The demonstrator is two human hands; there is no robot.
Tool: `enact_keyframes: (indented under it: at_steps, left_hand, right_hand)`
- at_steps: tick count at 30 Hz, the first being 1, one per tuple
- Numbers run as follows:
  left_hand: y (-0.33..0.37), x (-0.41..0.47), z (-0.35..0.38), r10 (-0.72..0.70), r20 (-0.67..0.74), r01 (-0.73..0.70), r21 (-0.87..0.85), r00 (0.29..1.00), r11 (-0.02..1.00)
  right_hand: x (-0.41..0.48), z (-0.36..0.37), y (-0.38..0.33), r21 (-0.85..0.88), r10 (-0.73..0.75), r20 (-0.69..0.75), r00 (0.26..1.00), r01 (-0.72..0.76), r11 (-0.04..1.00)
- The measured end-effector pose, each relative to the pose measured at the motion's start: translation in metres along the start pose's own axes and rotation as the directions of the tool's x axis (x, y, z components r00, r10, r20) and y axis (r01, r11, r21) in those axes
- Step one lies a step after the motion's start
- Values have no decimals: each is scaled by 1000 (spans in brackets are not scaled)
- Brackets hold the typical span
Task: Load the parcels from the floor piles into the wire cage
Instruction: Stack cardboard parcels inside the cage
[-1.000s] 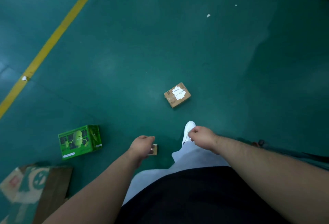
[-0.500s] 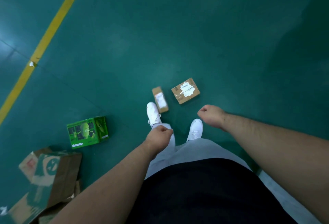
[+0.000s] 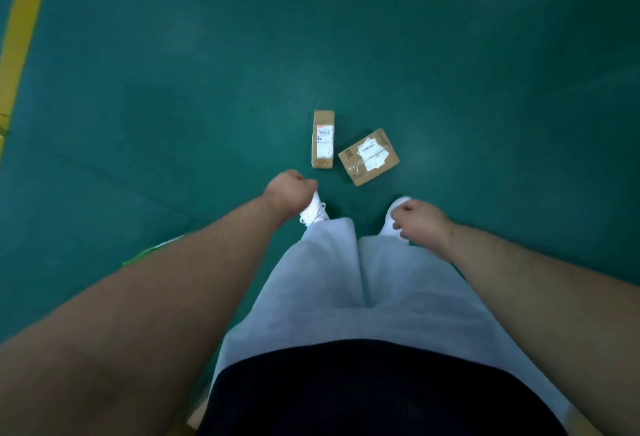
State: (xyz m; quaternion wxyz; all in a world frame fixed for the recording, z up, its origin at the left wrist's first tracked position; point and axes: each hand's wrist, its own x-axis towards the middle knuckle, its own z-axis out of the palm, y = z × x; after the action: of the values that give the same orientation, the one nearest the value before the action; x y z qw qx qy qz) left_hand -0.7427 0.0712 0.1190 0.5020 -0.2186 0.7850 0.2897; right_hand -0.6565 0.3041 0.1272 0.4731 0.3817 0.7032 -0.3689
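Note:
Two brown cardboard parcels lie on the green floor just ahead of my feet. The narrow parcel (image 3: pixel 323 139) lies lengthwise with a white label on top. The squarer parcel (image 3: pixel 369 156) lies to its right, turned at an angle, with white labels and clear tape. My left hand (image 3: pixel 290 194) hangs curled into a loose fist, just below and left of the narrow parcel, holding nothing. My right hand (image 3: pixel 418 221) is curled too, empty, below and right of the squarer parcel. No wire cage is in view.
A yellow floor line (image 3: pixel 21 34) runs along the left edge. A sliver of a green box (image 3: pixel 152 249) peeks out behind my left forearm. My white shoes (image 3: pixel 314 214) stand close to the parcels. Bare green floor stretches beyond.
I have stepped up to the two parcels and the view has swung right. The green box and cardboard pile at the left have dropped out behind my left arm. Both hands stay curled and empty.

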Motion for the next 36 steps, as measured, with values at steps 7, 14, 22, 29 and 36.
enact_keyframes:
  at_steps: [7,14,22,29,36]
  left_hand:
    - [12,137,7,-77,17,76,52,997,996]
    - [3,290,77,-177,47,170,127,983,977]
    - [-19,458,162,-288,-147,302,83,946,950]
    - [-22,550,183,-326,-293,289,-161,899,944]
    - [3,560,210,-85,-231,86,-5,969,996]
  right_hand:
    - [108,45,-38,48,7,194,981,-17,999]
    - [285,54,-24,134,164,255,953,-203,970]
    - [462,58,49,213,375,245,894,-427,879]
    - [543,63,66,372,383,228,895,-444,815]
    - [568,81,55,502,291,-26,956,-239,831]
